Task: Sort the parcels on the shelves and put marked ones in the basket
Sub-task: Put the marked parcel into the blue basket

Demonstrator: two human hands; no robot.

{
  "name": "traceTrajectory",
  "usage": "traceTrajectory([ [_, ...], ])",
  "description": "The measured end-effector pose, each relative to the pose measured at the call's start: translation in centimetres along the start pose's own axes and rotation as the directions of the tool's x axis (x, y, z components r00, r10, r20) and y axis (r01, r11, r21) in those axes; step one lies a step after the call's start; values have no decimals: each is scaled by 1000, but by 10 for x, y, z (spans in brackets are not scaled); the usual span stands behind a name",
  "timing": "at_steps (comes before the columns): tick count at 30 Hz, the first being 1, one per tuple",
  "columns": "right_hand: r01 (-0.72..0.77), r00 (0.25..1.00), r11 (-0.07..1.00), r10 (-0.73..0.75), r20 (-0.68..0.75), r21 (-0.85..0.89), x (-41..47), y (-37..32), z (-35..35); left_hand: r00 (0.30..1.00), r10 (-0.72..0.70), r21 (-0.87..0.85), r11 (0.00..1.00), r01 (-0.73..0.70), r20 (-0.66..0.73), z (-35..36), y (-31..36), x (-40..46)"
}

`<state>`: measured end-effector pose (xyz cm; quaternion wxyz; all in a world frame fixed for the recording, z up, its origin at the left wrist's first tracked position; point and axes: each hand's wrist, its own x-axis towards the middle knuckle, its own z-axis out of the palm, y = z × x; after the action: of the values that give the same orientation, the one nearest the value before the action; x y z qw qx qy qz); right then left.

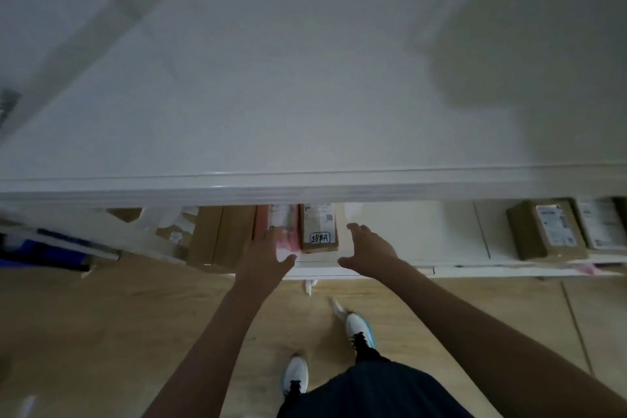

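A small brown parcel (318,229) with a hand-written white label lies on the lower white shelf (424,237). A pink parcel (276,226) leans beside it on the left. My left hand (268,254) is spread open over the pink parcel's near end, thumb out to the right. My right hand (368,249) is open just right of the labelled parcel, fingers reaching in, thumb pointing left. Neither hand holds anything. Both hands flank the labelled parcel.
A wide white shelf top (305,95) fills the upper view and overhangs the parcels. Larger cardboard boxes (220,236) stand left of the pink parcel. More labelled boxes (546,229) lie at the right. A blue bin (40,253) sits at the left. Wooden floor and my feet are below.
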<state>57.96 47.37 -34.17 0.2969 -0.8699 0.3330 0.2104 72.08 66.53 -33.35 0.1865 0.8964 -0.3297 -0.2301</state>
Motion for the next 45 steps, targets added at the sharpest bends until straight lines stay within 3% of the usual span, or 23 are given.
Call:
traceTrajectory([
  [5, -94, 994, 988, 100, -49, 123, 12, -9, 18, 987, 97, -4, 995, -97, 126, 5, -16, 23],
  [12, -149, 986, 975, 160, -50, 165, 47, -14, 42, 975, 180, 43, 981, -187, 133, 50, -22, 50],
  [20, -103, 976, 952, 152, -157, 287, 27, -5, 65, 978, 154, -80, 986, -144, 143, 94, -16, 26],
  [25, -127, 978, 934, 175, -117, 335, -13, 8, 102, 981, 103, -97, 991, -88, 165, 108, -33, -3],
  [31, -151, 979, 926, 189, -78, 345, -5, 8, 98, 959, 149, -70, 988, -136, 241, 101, -11, 15],
  [39, -99, 942, 952, 184, -281, 291, -43, 7, 60, 946, 293, 21, 954, -298, 139, 73, 24, 8],
  [45, -120, 836, 969, 216, -504, 217, -120, 15, 21, 846, 526, 98, 840, -533, 89, 41, 86, -15],
])
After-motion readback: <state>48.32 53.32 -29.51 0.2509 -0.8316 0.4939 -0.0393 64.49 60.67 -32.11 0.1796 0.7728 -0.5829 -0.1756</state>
